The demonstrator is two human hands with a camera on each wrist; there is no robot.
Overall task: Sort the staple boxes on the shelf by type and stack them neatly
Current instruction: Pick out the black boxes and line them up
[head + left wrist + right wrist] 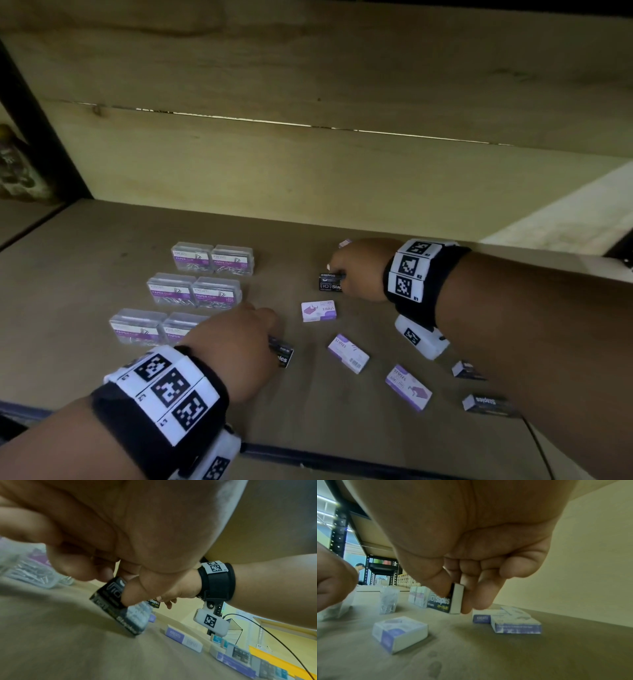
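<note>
On the wooden shelf lie small staple boxes of two kinds, black and purple-white. My left hand pinches a black staple box tilted on its edge; the left wrist view shows thumb and fingers gripping this box. Further back, my right hand holds another black staple box standing on edge on the shelf, seen up close as the black box between thumb and fingers. Three purple-white boxes lie between the hands. Two more black boxes lie at the right front.
Several clear plastic paper-clip boxes stand in pairs at the left, close to my left hand. A wooden back wall closes the shelf behind. The shelf's front edge runs below my left wrist. Another purple-white box lies behind the right hand.
</note>
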